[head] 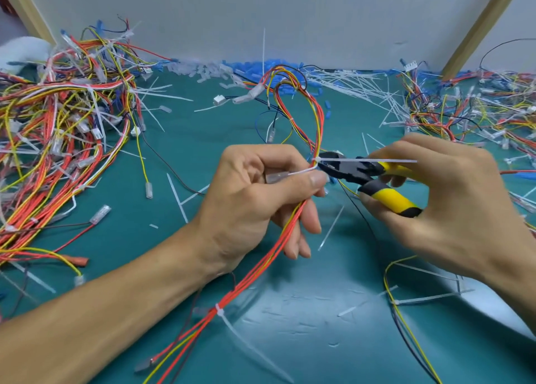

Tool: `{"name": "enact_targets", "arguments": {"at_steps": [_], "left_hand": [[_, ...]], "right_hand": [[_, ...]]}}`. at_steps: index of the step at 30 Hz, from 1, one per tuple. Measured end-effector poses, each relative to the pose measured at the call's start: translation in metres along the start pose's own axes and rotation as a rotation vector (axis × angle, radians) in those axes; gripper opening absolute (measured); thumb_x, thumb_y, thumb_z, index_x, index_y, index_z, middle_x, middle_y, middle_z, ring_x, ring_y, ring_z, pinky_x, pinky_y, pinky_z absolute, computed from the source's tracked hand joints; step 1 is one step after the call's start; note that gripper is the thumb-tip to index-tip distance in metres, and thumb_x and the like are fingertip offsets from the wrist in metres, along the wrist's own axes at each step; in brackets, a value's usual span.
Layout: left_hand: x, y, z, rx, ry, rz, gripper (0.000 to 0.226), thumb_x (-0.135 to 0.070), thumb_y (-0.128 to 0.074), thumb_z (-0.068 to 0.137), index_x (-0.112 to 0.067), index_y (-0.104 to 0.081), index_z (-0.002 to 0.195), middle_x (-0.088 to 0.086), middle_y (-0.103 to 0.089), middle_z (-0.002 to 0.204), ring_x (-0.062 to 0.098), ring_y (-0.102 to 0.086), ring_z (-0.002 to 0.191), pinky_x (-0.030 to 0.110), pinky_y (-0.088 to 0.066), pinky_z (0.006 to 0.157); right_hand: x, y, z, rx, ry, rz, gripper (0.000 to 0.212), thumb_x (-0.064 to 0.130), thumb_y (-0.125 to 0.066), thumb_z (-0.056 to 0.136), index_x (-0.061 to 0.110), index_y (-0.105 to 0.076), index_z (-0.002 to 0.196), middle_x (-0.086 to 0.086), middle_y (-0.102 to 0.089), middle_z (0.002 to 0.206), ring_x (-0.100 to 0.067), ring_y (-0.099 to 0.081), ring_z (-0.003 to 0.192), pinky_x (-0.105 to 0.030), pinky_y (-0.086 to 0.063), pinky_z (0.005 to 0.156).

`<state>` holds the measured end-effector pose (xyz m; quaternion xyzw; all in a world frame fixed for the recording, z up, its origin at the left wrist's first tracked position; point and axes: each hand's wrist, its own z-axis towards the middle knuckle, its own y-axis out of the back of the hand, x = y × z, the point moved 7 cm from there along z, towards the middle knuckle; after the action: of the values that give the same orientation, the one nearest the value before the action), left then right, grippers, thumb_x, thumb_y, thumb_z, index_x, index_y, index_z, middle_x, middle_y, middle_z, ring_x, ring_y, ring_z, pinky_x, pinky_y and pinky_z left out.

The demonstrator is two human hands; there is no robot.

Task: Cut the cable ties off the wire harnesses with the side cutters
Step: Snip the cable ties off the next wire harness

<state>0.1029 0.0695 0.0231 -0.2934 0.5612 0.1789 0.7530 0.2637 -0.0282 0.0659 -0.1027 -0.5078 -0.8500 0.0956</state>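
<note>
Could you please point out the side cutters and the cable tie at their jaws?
side cutters (359,171): head view, black pivot area.
cable tie (377,160): head view, its long white tail.

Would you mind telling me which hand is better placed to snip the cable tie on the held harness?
Right. The right hand holds the side cutters, their jaws at the cable tie; the left hand grips the harness, steadying it.

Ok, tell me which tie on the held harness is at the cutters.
The upper tie, tail lying across the side cutters; the lower tie sits near the wrist.
</note>
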Motion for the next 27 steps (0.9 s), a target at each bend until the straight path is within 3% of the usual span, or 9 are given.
{"name": "enact_targets", "arguments": {"at_steps": [11, 27], "left_hand": [[0.003, 0.0, 0.001, -0.018, 0.04, -0.091, 0.018, -0.005, -0.064, 0.089, 0.008, -0.064, 0.077, 0.02, -0.059, 0.052, 0.019, -0.044, 0.025, 0.026, -0.048, 0.04], [0.008, -0.006, -0.001, 0.007, 0.065, -0.022, 0.022, -0.001, -0.064, 0.088, 0.017, -0.056, 0.077, 0.019, -0.055, 0.049, 0.02, -0.045, 0.024, 0.027, -0.046, 0.038]], "right_hand": [[0.001, -0.004, -0.001, -0.033, -0.018, 0.058, 0.027, 0.029, -0.075, 0.08, 0.019, -0.075, 0.105, 0.004, -0.065, 0.09, -0.022, -0.064, 0.08, -0.043, -0.052, 0.072], [0.006, -0.011, -0.004, 0.009, 0.016, 0.013, 0.03, 0.029, -0.067, 0.081, 0.021, -0.07, 0.109, 0.001, -0.058, 0.093, -0.026, -0.058, 0.08, -0.047, -0.052, 0.071]]}}
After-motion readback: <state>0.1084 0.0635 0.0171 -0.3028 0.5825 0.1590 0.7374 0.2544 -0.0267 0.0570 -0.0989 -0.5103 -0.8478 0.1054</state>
